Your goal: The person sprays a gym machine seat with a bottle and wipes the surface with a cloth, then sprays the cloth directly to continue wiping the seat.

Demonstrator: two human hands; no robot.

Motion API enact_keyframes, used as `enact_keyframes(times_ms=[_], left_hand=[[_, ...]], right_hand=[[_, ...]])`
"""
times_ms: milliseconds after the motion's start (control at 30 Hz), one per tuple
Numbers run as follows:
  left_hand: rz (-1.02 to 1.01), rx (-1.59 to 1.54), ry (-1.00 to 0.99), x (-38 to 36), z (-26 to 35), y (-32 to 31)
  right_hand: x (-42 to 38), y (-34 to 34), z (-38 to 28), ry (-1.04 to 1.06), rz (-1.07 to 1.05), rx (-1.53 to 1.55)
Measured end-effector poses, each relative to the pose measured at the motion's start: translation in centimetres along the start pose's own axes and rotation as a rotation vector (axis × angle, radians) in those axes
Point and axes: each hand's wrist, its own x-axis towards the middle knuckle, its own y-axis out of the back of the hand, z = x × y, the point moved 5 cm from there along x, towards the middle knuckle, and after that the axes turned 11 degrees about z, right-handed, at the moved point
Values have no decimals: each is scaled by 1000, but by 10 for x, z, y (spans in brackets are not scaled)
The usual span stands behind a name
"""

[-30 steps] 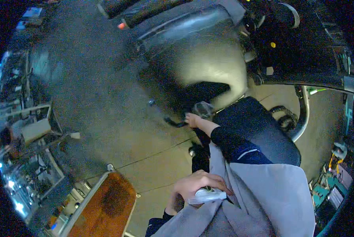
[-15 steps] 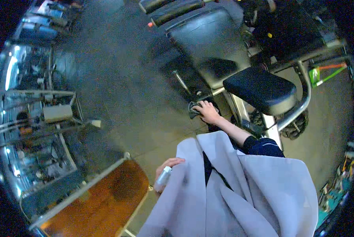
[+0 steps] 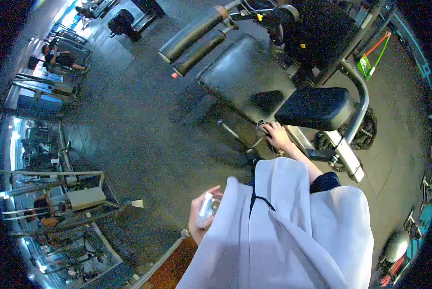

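My left hand (image 3: 196, 217) is closed round a small clear bottle with a white cap (image 3: 206, 210), low in front of me beside the pale lilac garment (image 3: 274, 226). My right hand (image 3: 277, 137) reaches out to the exercise machine, fingers curled over a dark grey cloth (image 3: 261, 126), most of it hidden under the hand. The cloth is against the metal frame just below the black padded seat (image 3: 314, 108). A large black pad (image 3: 247, 79) slopes away beyond it, and a metal handle (image 3: 233, 134) sticks out to the left.
Two padded rollers (image 3: 194, 36) extend from the machine's far end. A curved metal tube (image 3: 363, 96) and a white beam (image 3: 346, 156) flank the seat. An orange-brown board (image 3: 170, 265) lies at the lower left. More gym machines (image 3: 81, 197) stand at left, and a green-and-orange strap (image 3: 367, 65) hangs at right.
My right hand has moved right and slightly up with the cloth, closer to the seat. My left hand with the bottle has come out further from the garment. The view has shifted.
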Motion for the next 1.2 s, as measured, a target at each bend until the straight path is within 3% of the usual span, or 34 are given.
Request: enact_keyframes(times_ms=[33, 67, 167, 233, 333, 433, 467, 567, 600, 667, 700, 767, 800, 833, 867, 900, 1000, 1067, 1200], left_hand=[[53, -33, 38, 3, -3, 15], [102, -66, 77, 4, -10, 30], [-62, -112, -64, -12, -11, 81], [-157, -102, -128, -23, -14, 117], [-194, -26, -128, -49, -31, 175], [-190, 77, -107, -64, -44, 227], [-179, 134, -98, -65, -47, 241], [-148, 361, -52, -54, -61, 279], [-161, 427, -34, -47, -66, 289], [-330, 126, -36, -27, -78, 303], [-429, 31, 105, -16, -79, 302], [-591, -138, -152, -3, -67, 279], [-664, -71, -213, -1, -51, 262], [-735, -6, -286, 1, -28, 241], [-806, 97, -394, 1, -13, 221], [-827, 68, -443, -9, 4, 199], [-876, 187, -429, -22, 6, 151], [-921, 203, -478, -32, 1, 127], [-1030, 138, -326, -37, -28, 105]], right_hand=[[4, -14, -12, 94, -61, -121], [7, -45, -18, 249, -68, -48], [7, -67, -95, 445, -277, -184], [1, -91, -137, 512, -272, -189], [-11, -109, -193, 278, -284, -64], [-56, -106, -223, 64, -42, -23], [-80, -124, -216, -14, 71, -53], [-177, -133, -195, -191, 117, -98], [-220, -128, -182, -364, 66, -112], [-309, -95, -176, -740, 26, -127], [-366, -94, -168, -970, 13, -137], [-511, -116, -153, -1418, 59, -193], [-550, -93, -185, -1565, 38, -89], [-658, -156, -147, -1633, -65, -42], [-683, -135, -188, -1744, -19, -38], [-750, -170, -189, -1668, -90, 23], [-779, -183, -264, -1715, -228, 85], [-758, -193, -289, -1689, -222, 129], [-705, -191, -290, -1602, -105, 186]])
